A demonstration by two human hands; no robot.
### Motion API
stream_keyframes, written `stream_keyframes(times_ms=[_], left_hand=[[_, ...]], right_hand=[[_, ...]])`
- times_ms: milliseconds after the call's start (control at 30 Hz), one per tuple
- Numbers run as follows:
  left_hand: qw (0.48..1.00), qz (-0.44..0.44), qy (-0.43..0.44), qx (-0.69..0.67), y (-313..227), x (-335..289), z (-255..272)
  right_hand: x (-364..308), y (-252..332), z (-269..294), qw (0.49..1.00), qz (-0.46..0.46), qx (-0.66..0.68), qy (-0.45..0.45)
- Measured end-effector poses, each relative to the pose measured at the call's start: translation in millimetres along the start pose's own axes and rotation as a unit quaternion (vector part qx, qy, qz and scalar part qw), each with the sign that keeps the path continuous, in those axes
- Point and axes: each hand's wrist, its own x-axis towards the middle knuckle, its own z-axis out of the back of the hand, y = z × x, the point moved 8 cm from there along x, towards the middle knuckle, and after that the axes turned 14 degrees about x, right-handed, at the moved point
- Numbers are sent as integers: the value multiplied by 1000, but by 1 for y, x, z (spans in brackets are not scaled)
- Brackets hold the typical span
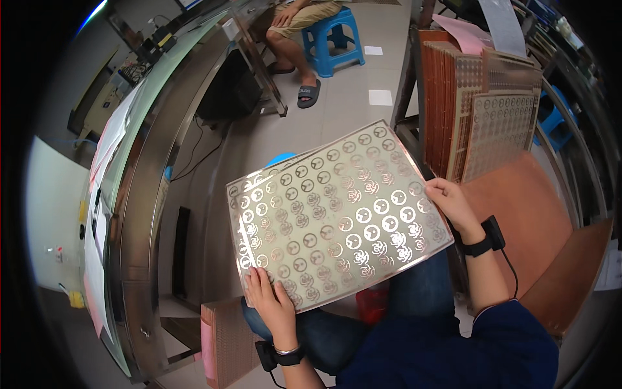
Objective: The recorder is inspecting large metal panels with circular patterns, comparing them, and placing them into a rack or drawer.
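Observation:
A rectangular circuit board panel [311, 227], pale with rows of shiny ring and flower-like metal patterns, lies tilted over my lap. My left hand [271, 305] holds its near left corner, fingers and thumb showing on the upper face. At the right edge my right hand [453, 202] grips the panel between thumb and fingers; the fingertips beneath are hidden. Light glares off the panel's left side and lower right part.
To the right, a stack of similar panels [447, 104] stands upright on a brown board [518, 207]. A metal-framed table [139, 246] runs along the left. More panels [230, 343] stand low by my left leg. Ahead, a person sits on a blue stool [334, 42].

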Motion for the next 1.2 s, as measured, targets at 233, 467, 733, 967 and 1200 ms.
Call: stream_keyframes(times_ms=[233, 467, 733, 967, 1200], left_hand=[[935, 143, -76, -315, 34, -5, 24], [755, 231, -229, -569, 17, -21, 48], [521, 155, -88, -835, -32, 12, 40], [541, 184, -19, -821, -6, -3, 36], [583, 181, 20, -792, -9, -15, 37]], right_hand=[[-27, 19, -28, 974, 18, 213, 77], [-52, 16, -89, 926, 48, 362, 99], [-81, -29, -114, 887, -97, 379, 246], [-49, 46, -49, 900, 15, 381, 211], [-48, 49, -51, 976, 51, 162, 135]])
